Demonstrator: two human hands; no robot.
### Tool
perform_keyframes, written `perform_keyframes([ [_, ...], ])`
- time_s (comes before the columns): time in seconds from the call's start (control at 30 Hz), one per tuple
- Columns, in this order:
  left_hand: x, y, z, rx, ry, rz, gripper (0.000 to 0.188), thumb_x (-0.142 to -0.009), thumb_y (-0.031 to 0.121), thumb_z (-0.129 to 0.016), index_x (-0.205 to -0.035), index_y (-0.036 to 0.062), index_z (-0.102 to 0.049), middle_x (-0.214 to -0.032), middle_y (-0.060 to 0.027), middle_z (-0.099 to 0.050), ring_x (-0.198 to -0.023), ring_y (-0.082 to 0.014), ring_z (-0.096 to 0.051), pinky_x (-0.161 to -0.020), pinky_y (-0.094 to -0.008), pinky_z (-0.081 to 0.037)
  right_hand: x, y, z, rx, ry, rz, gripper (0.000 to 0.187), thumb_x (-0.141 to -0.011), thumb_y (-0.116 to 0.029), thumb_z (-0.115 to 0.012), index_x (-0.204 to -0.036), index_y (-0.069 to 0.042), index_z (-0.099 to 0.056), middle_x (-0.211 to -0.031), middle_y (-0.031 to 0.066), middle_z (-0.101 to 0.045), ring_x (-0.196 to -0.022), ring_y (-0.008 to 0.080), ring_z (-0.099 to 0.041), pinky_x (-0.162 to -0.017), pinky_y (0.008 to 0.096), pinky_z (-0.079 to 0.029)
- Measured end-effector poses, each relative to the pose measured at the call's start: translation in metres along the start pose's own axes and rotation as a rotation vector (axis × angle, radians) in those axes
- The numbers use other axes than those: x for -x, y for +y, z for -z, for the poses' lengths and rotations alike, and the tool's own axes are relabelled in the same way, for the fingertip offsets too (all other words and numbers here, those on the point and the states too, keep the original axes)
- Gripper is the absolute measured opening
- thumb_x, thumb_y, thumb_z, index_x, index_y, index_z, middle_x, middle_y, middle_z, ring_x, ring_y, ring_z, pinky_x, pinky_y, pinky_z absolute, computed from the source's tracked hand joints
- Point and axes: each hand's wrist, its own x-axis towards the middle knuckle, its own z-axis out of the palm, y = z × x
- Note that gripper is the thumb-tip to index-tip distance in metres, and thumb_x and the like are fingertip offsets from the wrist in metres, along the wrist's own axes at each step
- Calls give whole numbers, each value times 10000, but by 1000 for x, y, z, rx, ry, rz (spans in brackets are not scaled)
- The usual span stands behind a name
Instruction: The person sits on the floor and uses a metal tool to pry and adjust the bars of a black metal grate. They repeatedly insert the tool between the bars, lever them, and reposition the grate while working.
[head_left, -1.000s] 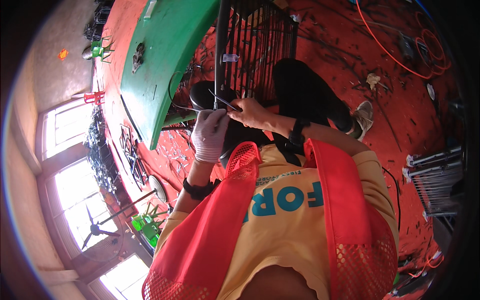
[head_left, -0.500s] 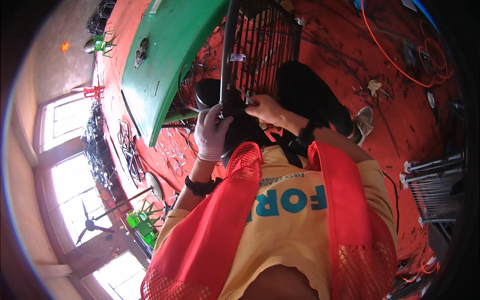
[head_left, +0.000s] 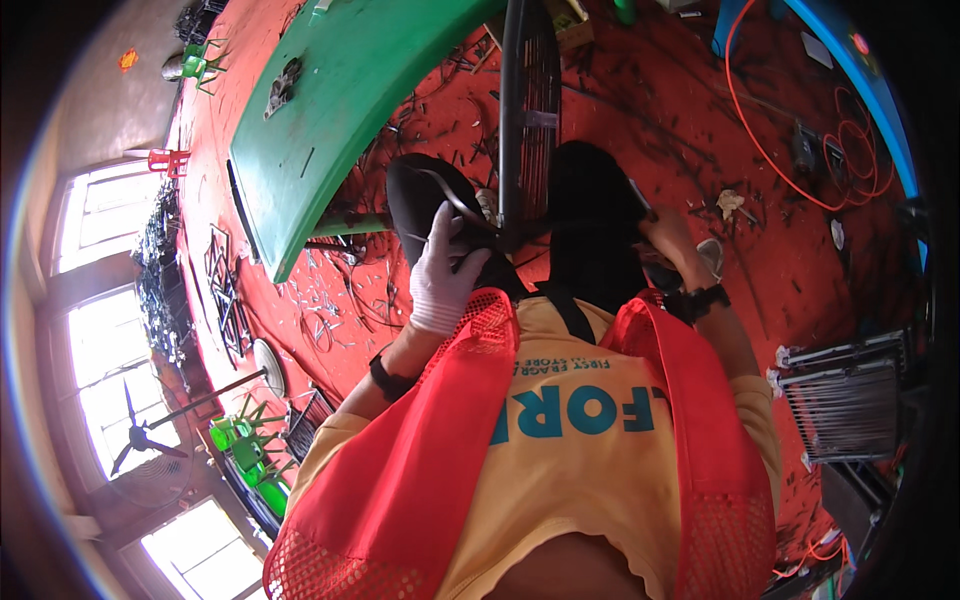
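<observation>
A dark metal frame with many thin parallel bars point(head_left: 530, 120) stands on edge between my knees, its near end close to my lap. My left hand point(head_left: 442, 270), in a white knit glove, is just left of that near end, fingers stretched and thumb apart. A dark curved strip point(head_left: 455, 197) runs past its fingertips; whether they touch is unclear. My bare right hand point(head_left: 672, 242) is out beside my right knee, apart from the frame. Its fingers are curled at the end of a thin dark piece point(head_left: 642, 198) that I cannot make out.
On the left stands a green table point(head_left: 330, 110). Dark scraps and strips litter the red floor point(head_left: 640, 100). An orange hose point(head_left: 745, 130) coils at the right, near a blue edge point(head_left: 885, 100). More barred frames point(head_left: 845, 400) are stacked at the lower right.
My right hand has left the frame's near end and moved right, past my knee. The frame has turned more edge-on and shifted right. My left hand has loosened from the frame's near end.
</observation>
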Motion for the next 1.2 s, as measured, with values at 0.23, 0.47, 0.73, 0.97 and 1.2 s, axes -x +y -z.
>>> perform_keyframes([
  [0.23,27,2,32,307,-286,-331,241,-702,-146,-536,-813,27,-663,-1165,-188,-582,-1052,-303,-609,-888,-341,-495,-17,155,51,475,203,-34,277,-798,-294,-650,-882,-31,-637,-814,221,-646,-744,352,-648,-633,448,-470],
  [0.47,1,1,-28,-304,-430,-26,973,-691,354,-784,-1435,37,-242,-1327,-194,-476,-1187,-372,-500,-947,-415,-455,14,69,66,320,423,387,325,-843,-255,-632,-1100,-56,-636,-1016,211,-654,-956,381,-627,-804,445,-494],
  [0.73,-15,-10,-76,209,-233,134,513,-741,203,-754,-1177,72,-515,-1006,-107,-637,-912,-262,-639,-810,-344,-517,55,-104,-69,-70,-99,600,234,-899,-251,-597,-1020,-62,-663,-771,138,-660,-718,293,-645,-705,359,-479],
  [0.97,-12,-40,-59,320,-115,221,324,-778,163,-733,-1039,24,-600,-851,-40,-675,-771,-88,-613,-689,-278,-510,37,-104,-85,-71,-320,674,243,-851,-229,-651,-942,-5,-673,-869,191,-647,-789,288,-641,-695,355,-475],
  [1.2,-14,-57,-57,333,16,196,251,-772,130,-728,-967,15,-619,-778,-4,-643,-711,-54,-560,-658,-255,-492,11,-27,12,293,-118,189,270,-850,-273,-653,-937,-18,-661,-833,156,-670,-768,266,-649,-678,375,-483],
])
